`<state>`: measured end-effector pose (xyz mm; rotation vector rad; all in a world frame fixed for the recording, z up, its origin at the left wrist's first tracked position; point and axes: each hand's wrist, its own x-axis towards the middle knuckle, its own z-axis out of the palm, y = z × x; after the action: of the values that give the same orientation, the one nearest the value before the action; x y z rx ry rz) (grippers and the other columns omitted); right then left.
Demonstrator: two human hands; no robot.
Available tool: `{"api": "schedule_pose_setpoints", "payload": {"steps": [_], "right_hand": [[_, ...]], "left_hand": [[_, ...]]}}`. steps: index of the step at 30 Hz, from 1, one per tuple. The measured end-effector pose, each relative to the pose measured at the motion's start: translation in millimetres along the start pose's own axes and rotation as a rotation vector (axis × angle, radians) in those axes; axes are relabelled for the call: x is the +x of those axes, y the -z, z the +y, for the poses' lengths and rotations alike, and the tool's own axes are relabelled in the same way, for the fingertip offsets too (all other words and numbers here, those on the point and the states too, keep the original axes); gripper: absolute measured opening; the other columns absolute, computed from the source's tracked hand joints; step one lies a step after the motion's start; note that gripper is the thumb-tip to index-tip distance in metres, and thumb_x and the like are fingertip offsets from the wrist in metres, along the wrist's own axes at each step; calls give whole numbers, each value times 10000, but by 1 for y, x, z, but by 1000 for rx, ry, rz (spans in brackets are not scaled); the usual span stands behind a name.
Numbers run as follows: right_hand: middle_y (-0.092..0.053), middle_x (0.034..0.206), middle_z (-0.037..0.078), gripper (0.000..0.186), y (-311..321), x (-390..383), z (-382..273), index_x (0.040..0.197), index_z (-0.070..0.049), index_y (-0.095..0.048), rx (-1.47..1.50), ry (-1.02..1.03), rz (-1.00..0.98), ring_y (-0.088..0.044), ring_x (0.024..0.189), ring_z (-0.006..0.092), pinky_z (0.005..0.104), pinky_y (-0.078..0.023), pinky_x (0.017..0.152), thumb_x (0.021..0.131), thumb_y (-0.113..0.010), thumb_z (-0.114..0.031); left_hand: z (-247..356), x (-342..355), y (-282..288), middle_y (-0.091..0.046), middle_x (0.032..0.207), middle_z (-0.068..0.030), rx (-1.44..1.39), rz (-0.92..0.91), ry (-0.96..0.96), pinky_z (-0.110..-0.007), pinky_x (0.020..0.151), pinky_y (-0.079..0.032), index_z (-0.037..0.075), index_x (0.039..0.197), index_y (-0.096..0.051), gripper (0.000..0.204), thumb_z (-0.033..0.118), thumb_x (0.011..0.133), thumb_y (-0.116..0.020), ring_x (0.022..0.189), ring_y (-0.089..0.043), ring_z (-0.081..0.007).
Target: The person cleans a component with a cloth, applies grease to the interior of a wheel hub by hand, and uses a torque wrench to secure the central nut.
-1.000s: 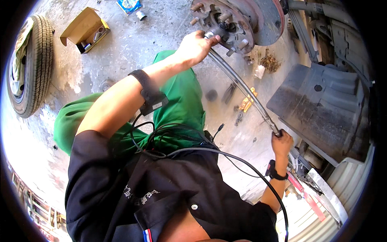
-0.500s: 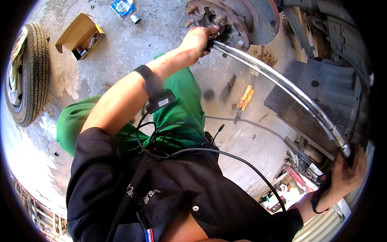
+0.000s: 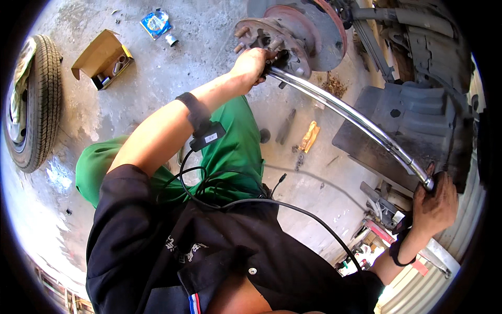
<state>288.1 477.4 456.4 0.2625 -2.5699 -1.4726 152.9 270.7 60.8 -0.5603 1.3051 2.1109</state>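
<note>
A long, shiny chrome wrench (image 3: pixel 348 111) runs from a rusty wheel hub (image 3: pixel 272 44) down to the right. It looks like two rods side by side. My left hand (image 3: pixel 251 69) is closed round the wrench's dark head end, right at the hub face. Its fingertips and the exact seat of the head on the hub are partly hidden. Around the far handle end, my right hand (image 3: pixel 438 204) is closed, with dark grime on its skin. Several studs stick out of the hub, and behind it sits a brake drum or disc (image 3: pixel 334 39).
A tire on a rim (image 3: pixel 44 104) stands at left, beside an open cardboard box (image 3: pixel 102 60) of metal parts. Pliers (image 3: pixel 285 126) and an orange-yellow wrapper (image 3: pixel 309 137) lie on the floor. A dark metal panel (image 3: pixel 376 131) hangs at right. A black cable (image 3: pixel 308 212) crosses my lap.
My right hand has moved left and slightly up in view with the wrench's handle end. The hub and my left hand appear a little lower and left; the whole view has shifted somewhat.
</note>
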Motion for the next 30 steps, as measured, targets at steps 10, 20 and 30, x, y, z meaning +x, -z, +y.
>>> {"api": "schedule_pose_setpoints", "payload": {"steps": [10,20,30], "right_hand": [[-702,950,94,306,-37,-22,5,955,-48,-722,-27,51,349,-680,862,295,378,-524,720,767,-682,-285],[-641,860,29,375,-33,2,-17,976,-106,-707,-38,8,441,-604,748,220,338,-454,622,677,-685,-331],[-690,856,120,200,-69,-36,-17,913,-22,-668,82,127,517,-664,743,235,327,-507,599,814,-727,-185]], "left_hand": [[5,-10,-1,-506,638,-49,-3,88,-28,-290,465,-374,55,837,-628,296,350,842,-613,482,-440,-144],[0,-1,2,-424,522,-20,16,178,-58,-302,365,-253,69,726,-563,312,342,858,-637,365,-327,-136],[5,-11,8,-496,530,-34,82,18,-94,-270,362,-276,81,687,-571,389,410,892,-601,362,-381,-113]]}}
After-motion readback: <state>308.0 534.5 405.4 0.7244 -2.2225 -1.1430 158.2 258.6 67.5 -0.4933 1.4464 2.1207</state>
